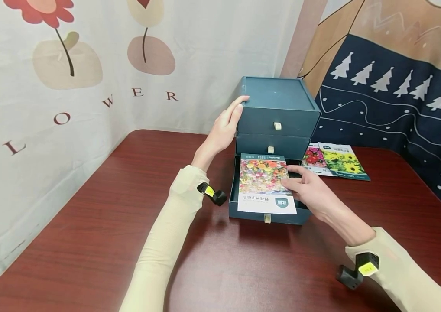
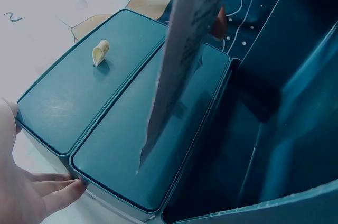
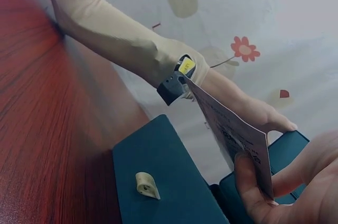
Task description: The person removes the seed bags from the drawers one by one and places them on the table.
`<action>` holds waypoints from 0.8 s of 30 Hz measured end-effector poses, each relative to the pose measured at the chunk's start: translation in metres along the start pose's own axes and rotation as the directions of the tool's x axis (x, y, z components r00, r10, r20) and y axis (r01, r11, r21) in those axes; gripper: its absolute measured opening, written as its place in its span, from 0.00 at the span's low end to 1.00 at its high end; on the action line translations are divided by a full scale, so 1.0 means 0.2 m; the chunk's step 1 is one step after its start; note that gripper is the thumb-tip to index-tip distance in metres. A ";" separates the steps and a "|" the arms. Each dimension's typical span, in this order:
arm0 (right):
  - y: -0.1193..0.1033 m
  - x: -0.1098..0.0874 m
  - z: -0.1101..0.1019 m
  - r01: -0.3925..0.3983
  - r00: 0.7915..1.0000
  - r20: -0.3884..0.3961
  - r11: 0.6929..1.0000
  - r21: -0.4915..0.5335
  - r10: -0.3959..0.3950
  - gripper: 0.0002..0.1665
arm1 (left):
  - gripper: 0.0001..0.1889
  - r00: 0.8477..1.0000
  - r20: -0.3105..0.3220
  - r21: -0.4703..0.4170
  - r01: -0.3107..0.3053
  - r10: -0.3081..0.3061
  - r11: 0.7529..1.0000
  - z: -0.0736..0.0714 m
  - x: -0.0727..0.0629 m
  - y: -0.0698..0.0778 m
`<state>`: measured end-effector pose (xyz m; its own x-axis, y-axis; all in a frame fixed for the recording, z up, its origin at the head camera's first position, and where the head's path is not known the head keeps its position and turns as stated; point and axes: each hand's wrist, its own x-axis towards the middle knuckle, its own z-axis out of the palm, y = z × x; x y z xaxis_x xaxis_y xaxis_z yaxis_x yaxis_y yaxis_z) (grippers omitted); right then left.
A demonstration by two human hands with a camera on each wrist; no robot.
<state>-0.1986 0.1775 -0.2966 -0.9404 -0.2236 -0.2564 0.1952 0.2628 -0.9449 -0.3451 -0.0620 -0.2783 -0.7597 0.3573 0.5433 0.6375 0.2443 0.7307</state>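
A dark teal drawer box (image 1: 279, 93) stands on the table, its bottom drawer (image 1: 288, 218) pulled out toward me. My right hand (image 1: 314, 190) pinches the right edge of a flower seed packet (image 1: 263, 180), thumb on one face and fingers on the other. The packet is above the open drawer, tilted in both wrist views. My left hand (image 1: 222, 130) rests against the box's left side near the top, fingers extended; the left wrist view shows its fingertips (image 2: 66, 192) at the edge of the drawer fronts. Inside the drawer, the bare part (image 2: 232, 145) is dark; the packet covers much of it in the head view.
Two more seed packets, one with red flowers (image 1: 314, 158) and one with yellow flowers (image 1: 343, 160), lie overlapping to the right of the box. Behind the wooden table (image 1: 127, 195) hang a white flower-print cloth (image 1: 205, 52) and a navy tree-print cloth (image 1: 384, 99).
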 end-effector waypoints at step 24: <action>0.01 -0.03 -0.05 -0.010 0.999 -0.040 1.000 -0.002 0.010 0.42 | 0.25 1.000 -0.004 -0.006 0.001 -0.001 1.000 0.01 0.00 -0.01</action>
<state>-0.1943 0.1886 -0.2949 -0.9486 -0.1836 -0.2578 0.2042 0.2673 -0.9417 -0.3456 -0.0614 -0.2797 -0.7606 0.3534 0.5447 0.6364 0.2393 0.7333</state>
